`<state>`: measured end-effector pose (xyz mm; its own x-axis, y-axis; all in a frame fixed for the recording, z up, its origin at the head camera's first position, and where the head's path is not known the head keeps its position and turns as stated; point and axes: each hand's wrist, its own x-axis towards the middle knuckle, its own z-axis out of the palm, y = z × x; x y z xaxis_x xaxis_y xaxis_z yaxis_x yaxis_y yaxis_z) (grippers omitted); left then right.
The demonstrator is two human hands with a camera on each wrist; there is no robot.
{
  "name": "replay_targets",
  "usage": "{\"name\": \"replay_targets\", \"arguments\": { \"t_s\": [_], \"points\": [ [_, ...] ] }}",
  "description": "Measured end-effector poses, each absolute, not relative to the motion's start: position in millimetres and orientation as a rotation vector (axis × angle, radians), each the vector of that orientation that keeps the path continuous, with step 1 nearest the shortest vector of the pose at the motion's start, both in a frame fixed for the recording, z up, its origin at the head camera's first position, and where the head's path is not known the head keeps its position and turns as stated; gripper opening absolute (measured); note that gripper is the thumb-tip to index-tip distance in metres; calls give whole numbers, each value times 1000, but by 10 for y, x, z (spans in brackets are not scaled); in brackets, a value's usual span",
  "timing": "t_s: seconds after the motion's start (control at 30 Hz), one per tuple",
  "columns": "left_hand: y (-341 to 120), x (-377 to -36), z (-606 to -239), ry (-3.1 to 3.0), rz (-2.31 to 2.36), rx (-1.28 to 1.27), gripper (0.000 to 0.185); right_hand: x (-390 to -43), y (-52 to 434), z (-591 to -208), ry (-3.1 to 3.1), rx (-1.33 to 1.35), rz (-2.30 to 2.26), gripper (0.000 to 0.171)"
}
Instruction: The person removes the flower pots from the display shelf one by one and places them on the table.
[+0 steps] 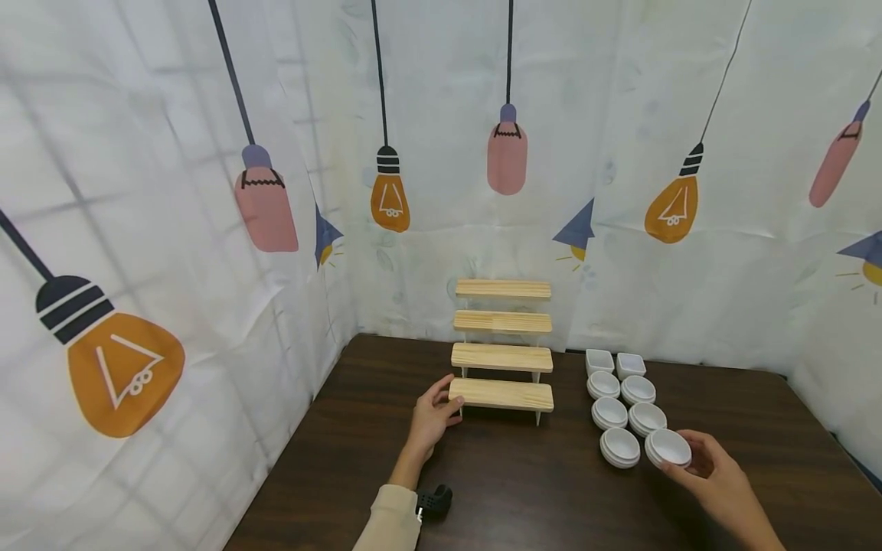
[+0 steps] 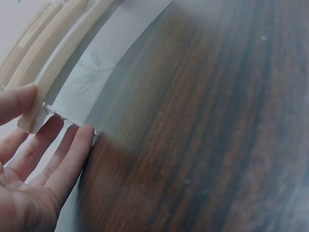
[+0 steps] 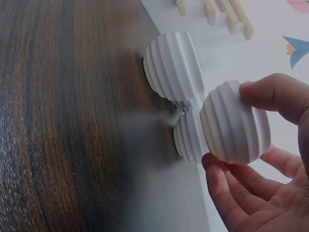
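A tiered display stand (image 1: 501,395) of pale wooden boards on clear supports stands near the back of the table. My left hand (image 1: 432,415) holds the left end of its lowest board; in the left wrist view the thumb rests on the board (image 2: 60,63) and the fingers lie beneath. My right hand (image 1: 717,478) grips a small white ribbed bowl (image 1: 669,447) between thumb and fingers, at the near right corner of the group. In the right wrist view this bowl (image 3: 234,125) appears raised off the table, with another ribbed bowl (image 3: 173,65) beside it.
Two columns of white dishes stand right of the stand: round bowls (image 1: 619,447) in front, two square dishes (image 1: 599,360) at the back. The dark wooden table (image 1: 524,490) meets a white printed curtain (image 1: 441,252) behind and at the left. A black band (image 1: 436,500) circles the left wrist.
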<state>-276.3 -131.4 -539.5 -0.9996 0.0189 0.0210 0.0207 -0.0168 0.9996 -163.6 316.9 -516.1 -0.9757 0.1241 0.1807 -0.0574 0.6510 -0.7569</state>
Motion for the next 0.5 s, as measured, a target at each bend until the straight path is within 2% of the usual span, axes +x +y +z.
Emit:
{"name": "replay_targets", "arguments": {
  "t_s": [0.5],
  "points": [
    [-1312, -2769, -5391, -2204, -2243, -53, 61, -1709, 3251, -5202, -2834, -112, 1152, 68]
  ]
}}
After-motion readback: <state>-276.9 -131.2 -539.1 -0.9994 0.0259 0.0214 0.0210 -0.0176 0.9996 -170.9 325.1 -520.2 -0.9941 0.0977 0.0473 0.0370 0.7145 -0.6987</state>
